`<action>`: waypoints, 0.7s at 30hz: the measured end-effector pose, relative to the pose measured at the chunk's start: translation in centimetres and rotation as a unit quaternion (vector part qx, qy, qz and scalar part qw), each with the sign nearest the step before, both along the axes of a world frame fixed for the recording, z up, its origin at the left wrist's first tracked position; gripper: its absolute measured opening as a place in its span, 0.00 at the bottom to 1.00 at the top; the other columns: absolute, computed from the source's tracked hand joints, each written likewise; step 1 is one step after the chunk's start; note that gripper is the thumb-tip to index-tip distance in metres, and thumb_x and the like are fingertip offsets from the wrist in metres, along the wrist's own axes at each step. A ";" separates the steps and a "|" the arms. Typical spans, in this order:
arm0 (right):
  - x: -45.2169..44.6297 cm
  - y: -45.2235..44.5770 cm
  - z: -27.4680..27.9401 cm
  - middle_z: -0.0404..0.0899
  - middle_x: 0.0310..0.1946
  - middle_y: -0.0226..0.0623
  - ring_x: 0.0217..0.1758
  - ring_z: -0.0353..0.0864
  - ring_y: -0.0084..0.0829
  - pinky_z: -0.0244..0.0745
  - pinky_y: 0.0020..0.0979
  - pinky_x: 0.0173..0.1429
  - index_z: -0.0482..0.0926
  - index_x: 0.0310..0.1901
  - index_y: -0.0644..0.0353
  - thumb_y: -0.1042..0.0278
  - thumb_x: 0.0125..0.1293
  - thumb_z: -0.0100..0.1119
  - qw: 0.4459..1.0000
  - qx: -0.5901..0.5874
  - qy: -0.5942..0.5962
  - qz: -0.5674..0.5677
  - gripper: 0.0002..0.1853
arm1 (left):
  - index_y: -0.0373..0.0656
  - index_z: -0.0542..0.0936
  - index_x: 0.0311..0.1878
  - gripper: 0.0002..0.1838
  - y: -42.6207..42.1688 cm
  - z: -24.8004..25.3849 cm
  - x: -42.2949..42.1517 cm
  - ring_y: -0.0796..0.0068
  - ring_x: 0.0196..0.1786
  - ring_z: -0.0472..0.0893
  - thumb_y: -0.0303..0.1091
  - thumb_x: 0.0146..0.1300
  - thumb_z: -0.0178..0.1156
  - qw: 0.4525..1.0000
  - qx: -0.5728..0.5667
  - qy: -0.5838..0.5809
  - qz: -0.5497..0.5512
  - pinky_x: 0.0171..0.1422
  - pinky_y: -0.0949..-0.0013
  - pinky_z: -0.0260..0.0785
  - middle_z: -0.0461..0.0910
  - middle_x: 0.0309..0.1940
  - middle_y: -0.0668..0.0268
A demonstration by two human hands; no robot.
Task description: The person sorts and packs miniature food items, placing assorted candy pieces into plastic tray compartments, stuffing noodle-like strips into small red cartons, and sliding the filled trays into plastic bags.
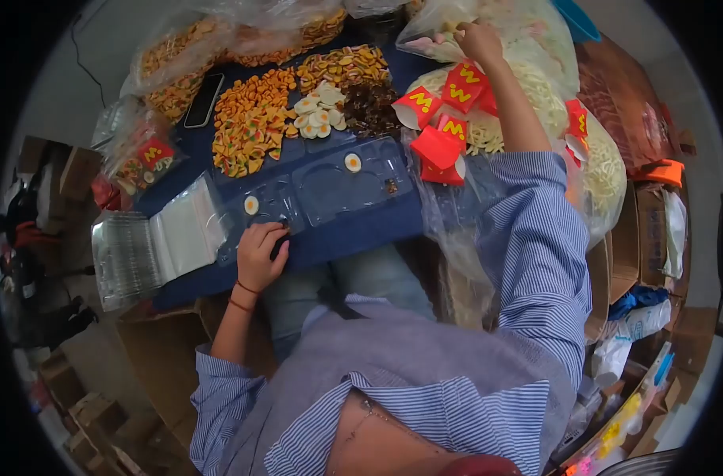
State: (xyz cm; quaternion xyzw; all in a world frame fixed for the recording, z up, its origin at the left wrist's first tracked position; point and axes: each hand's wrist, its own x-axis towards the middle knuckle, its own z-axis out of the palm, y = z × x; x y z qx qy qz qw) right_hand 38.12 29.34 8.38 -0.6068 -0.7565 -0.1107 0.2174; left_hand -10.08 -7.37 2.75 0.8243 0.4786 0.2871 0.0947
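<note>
My left hand (260, 252) is closed at the near edge of a clear plastic tray (353, 198), its fingers around a small dark piece too hidden to name. One egg-shaped piece (251, 205) lies just beyond those fingers, and another (352, 163) sits in the tray's right section with a small brown piece (392, 186). My right hand (478, 41) reaches far forward to the mouth of a clear bag (429, 36) with pink and white pieces; its fingers are bent, and whatever they grip cannot be made out. Red cartons (441, 143) lie below that forearm.
Piles of orange pieces (254, 119), egg-shaped pieces (320, 109) and dark brown pieces (369, 107) lie behind the tray. A phone (203, 101) rests at the back left. Clear sleeves (188, 230) are at left, bags of pale strands (603, 178) at right, cardboard boxes (167, 341) below.
</note>
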 end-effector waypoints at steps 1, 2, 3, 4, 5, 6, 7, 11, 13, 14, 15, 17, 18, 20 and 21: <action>1.8 2.9 -0.7 0.83 0.39 0.46 0.43 0.83 0.47 0.78 0.42 0.48 0.84 0.42 0.57 0.65 0.57 0.61 0.998 -0.043 -0.050 -0.023 0.12 | 0.41 0.80 0.40 0.10 0.5 0.5 0.2 0.60 0.42 0.79 0.27 0.52 0.64 1.000 -0.012 -0.020 0.005 0.48 0.62 0.70 0.81 0.41 0.62; 3.6 6.4 -1.7 0.83 0.40 0.48 0.44 0.83 0.48 0.79 0.44 0.47 0.84 0.43 0.57 0.66 0.56 0.62 0.990 -0.087 -0.101 -0.040 0.13 | 0.41 0.80 0.39 0.10 1.3 1.2 0.6 0.59 0.42 0.79 0.27 0.53 0.64 1.000 0.004 -0.012 0.009 0.49 0.62 0.70 0.81 0.40 0.62; 7.3 9.9 -3.3 0.83 0.41 0.50 0.44 0.84 0.49 0.79 0.45 0.47 0.84 0.43 0.58 0.66 0.54 0.63 0.978 -0.133 -0.154 -0.051 0.14 | 0.41 0.80 0.39 0.09 2.5 2.1 1.0 0.59 0.42 0.79 0.27 0.53 0.64 1.000 0.015 -0.003 0.017 0.49 0.62 0.70 0.81 0.39 0.62; 4.3 10.6 -5.9 0.84 0.41 0.51 0.45 0.84 0.51 0.80 0.47 0.46 0.83 0.43 0.58 0.67 0.53 0.64 0.960 -0.180 -0.208 -0.057 0.15 | 0.41 0.79 0.38 0.07 4.2 3.0 1.6 0.59 0.42 0.79 0.28 0.54 0.64 0.999 0.040 0.002 0.008 0.48 0.61 0.70 0.80 0.39 0.62; 2.9 10.0 -6.3 0.84 0.41 0.51 0.45 0.84 0.51 0.80 0.47 0.46 0.83 0.43 0.58 0.67 0.53 0.64 0.959 -0.195 -0.206 -0.028 0.15 | 0.42 0.79 0.37 0.06 6.1 3.7 2.2 0.58 0.41 0.78 0.28 0.55 0.63 0.999 0.039 0.002 0.002 0.47 0.61 0.70 0.79 0.37 0.62; 2.2 8.5 -4.0 0.84 0.40 0.50 0.45 0.84 0.50 0.79 0.46 0.46 0.84 0.42 0.59 0.67 0.52 0.64 0.952 -0.202 -0.229 -0.030 0.14 | 0.43 0.78 0.36 0.05 8.1 5.0 3.5 0.59 0.40 0.77 0.29 0.57 0.62 0.999 0.038 -0.003 0.003 0.46 0.61 0.70 0.78 0.35 0.62; 2.1 7.4 -2.2 0.84 0.39 0.50 0.45 0.84 0.50 0.78 0.46 0.45 0.84 0.42 0.59 0.68 0.52 0.64 0.945 -0.206 -0.252 -0.037 0.14 | 0.44 0.79 0.36 0.04 10.6 5.2 4.4 0.59 0.40 0.77 0.30 0.57 0.62 0.997 0.072 0.001 -0.004 0.44 0.61 0.71 0.77 0.34 0.62; 3.7 6.2 -2.9 0.83 0.41 0.49 0.47 0.82 0.51 0.77 0.46 0.48 0.83 0.45 0.57 0.67 0.59 0.58 0.974 -0.146 -0.174 0.025 0.13 | 0.44 0.81 0.37 0.09 23.0 4.2 11.1 0.58 0.37 0.80 0.38 0.61 0.59 0.975 0.212 -0.029 -0.057 0.39 0.61 0.74 0.79 0.31 0.62; 4.5 5.6 -2.3 0.83 0.42 0.49 0.47 0.82 0.51 0.76 0.46 0.48 0.82 0.45 0.57 0.68 0.61 0.55 0.979 -0.149 -0.136 0.027 0.12 | 0.44 0.81 0.37 0.09 25.5 3.4 14.4 0.58 0.37 0.80 0.38 0.61 0.59 0.975 0.210 -0.038 -0.059 0.39 0.61 0.74 0.79 0.31 0.62; 3.6 4.9 -1.5 0.83 0.41 0.48 0.46 0.82 0.50 0.76 0.45 0.47 0.82 0.45 0.57 0.68 0.62 0.55 0.980 -0.108 -0.166 0.008 0.12 | 0.44 0.81 0.37 0.09 28.0 2.5 17.7 0.58 0.37 0.80 0.38 0.61 0.59 0.975 0.211 -0.044 -0.059 0.39 0.61 0.74 0.79 0.31 0.62; 2.6 4.0 -0.5 0.83 0.41 0.48 0.45 0.82 0.50 0.76 0.44 0.47 0.82 0.44 0.56 0.69 0.63 0.54 0.978 -0.066 -0.197 -0.010 0.11 | 0.44 0.81 0.37 0.09 28.8 2.3 19.7 0.58 0.37 0.80 0.38 0.61 0.59 0.974 0.212 -0.051 -0.059 0.38 0.60 0.74 0.79 0.31 0.62; 0.9 0.0 1.7 0.82 0.40 0.47 0.42 0.82 0.51 0.77 0.43 0.46 0.82 0.44 0.57 0.69 0.63 0.54 0.978 -0.004 -0.208 0.014 0.10 | 0.44 0.80 0.37 0.09 31.1 1.9 23.8 0.58 0.37 0.80 0.39 0.61 0.59 0.974 0.212 -0.062 -0.057 0.38 0.60 0.74 0.79 0.31 0.62; -0.4 -2.4 2.8 0.82 0.38 0.46 0.40 0.81 0.51 0.77 0.42 0.45 0.82 0.44 0.57 0.69 0.64 0.55 0.974 0.060 -0.212 0.045 0.10 | 0.44 0.80 0.37 0.09 32.3 1.7 25.2 0.58 0.37 0.80 0.39 0.61 0.59 0.973 0.213 -0.065 -0.054 0.38 0.60 0.74 0.79 0.31 0.62; -3.9 -9.0 1.9 0.80 0.36 0.43 0.35 0.81 0.48 0.77 0.37 0.41 0.82 0.42 0.59 0.72 0.62 0.58 0.971 0.081 0.061 0.218 0.08 | 0.44 0.80 0.37 0.09 32.5 1.9 25.2 0.58 0.36 0.80 0.39 0.61 0.59 0.974 0.210 -0.066 -0.047 0.38 0.60 0.74 0.79 0.31 0.62; -6.3 -13.3 1.3 0.77 0.35 0.40 0.34 0.80 0.44 0.77 0.34 0.38 0.80 0.39 0.59 0.76 0.59 0.60 0.950 -0.013 0.154 0.270 0.06 | 0.44 0.80 0.36 0.09 32.4 1.7 25.0 0.58 0.36 0.80 0.39 0.61 0.59 0.975 0.207 -0.065 -0.043 0.38 0.60 0.74 0.79 0.31 0.62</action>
